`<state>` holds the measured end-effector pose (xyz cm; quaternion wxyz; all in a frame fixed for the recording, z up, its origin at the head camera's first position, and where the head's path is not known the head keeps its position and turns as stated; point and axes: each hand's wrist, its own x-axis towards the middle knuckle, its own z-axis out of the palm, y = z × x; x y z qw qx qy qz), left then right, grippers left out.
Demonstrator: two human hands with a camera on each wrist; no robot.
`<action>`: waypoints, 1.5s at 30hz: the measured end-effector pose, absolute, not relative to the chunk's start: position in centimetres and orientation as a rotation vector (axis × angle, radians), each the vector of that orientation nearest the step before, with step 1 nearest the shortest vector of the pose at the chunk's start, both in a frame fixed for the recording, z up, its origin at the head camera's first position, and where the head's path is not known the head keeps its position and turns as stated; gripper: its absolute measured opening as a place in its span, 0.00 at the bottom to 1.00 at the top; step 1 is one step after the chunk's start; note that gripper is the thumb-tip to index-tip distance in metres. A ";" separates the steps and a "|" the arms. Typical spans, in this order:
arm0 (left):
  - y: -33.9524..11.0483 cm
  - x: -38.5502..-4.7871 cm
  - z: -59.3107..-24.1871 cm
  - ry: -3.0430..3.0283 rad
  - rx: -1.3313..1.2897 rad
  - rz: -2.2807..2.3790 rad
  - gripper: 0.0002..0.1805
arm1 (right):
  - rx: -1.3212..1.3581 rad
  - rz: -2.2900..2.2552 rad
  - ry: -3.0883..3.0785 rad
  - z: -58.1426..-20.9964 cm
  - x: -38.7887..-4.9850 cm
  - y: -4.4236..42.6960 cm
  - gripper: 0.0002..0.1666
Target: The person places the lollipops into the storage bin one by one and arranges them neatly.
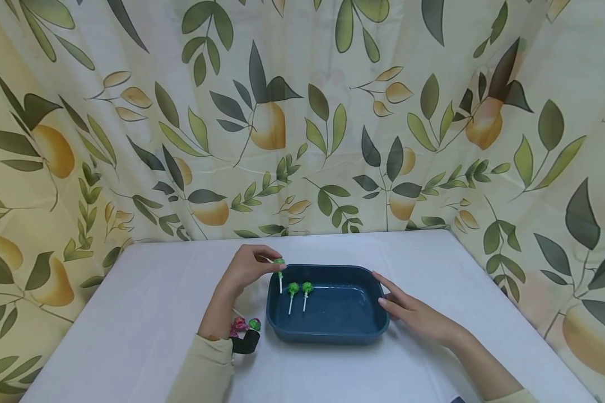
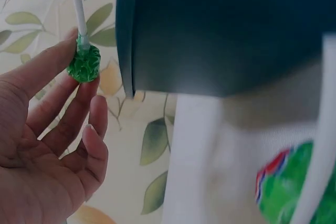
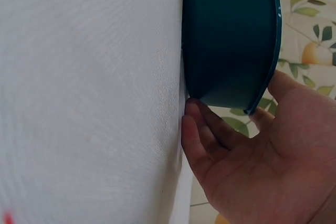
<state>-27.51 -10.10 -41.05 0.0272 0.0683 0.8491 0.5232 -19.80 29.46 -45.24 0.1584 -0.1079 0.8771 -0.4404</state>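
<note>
In the head view my left hand (image 1: 246,270) pinches a green-wrapped lollipop (image 1: 279,261) over the left end of a dark blue tray (image 1: 327,338), its stick pointing down. The left wrist view shows that hand (image 2: 52,135) with thumb and fingertips on the green wrapper (image 2: 85,66), beside the tray's wall (image 2: 210,35). Two green lollipops (image 1: 293,288) (image 1: 307,287) lie side by side inside the tray, near its left end. My right hand (image 1: 418,318) rests against the tray's right end; in the right wrist view the hand (image 3: 273,145) touches the outer wall (image 3: 231,40) with extended fingers.
Several wrapped lollipops, pink (image 1: 239,323) and green (image 1: 254,324), lie on the white tablecloth (image 1: 146,313) left of the tray, partly hidden by my left wrist. A patterned curtain (image 1: 302,168) hangs behind the table. A small dark object (image 1: 456,399) shows at the bottom edge.
</note>
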 end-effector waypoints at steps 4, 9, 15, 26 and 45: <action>-9.1 -27.4 -41.1 2.606 0.267 1.622 0.11 | -0.310 -1.257 2.512 -45.2 -19.8 29.5 0.38; -7.9 -27.2 -41.1 2.592 0.357 1.610 0.11 | -0.297 -1.267 2.503 -45.2 -19.8 29.5 0.39; -6.7 -27.1 -41.6 2.618 0.426 1.581 0.09 | -0.287 -1.266 2.500 -45.3 -19.8 29.5 0.39; -4.2 -26.6 -42.5 2.648 0.527 1.520 0.09 | -0.286 -1.271 2.494 -45.3 -19.8 29.4 0.39; -0.6 -26.3 -44.1 2.785 0.411 1.417 0.09 | -0.288 -1.266 2.499 -45.3 -19.9 29.4 0.39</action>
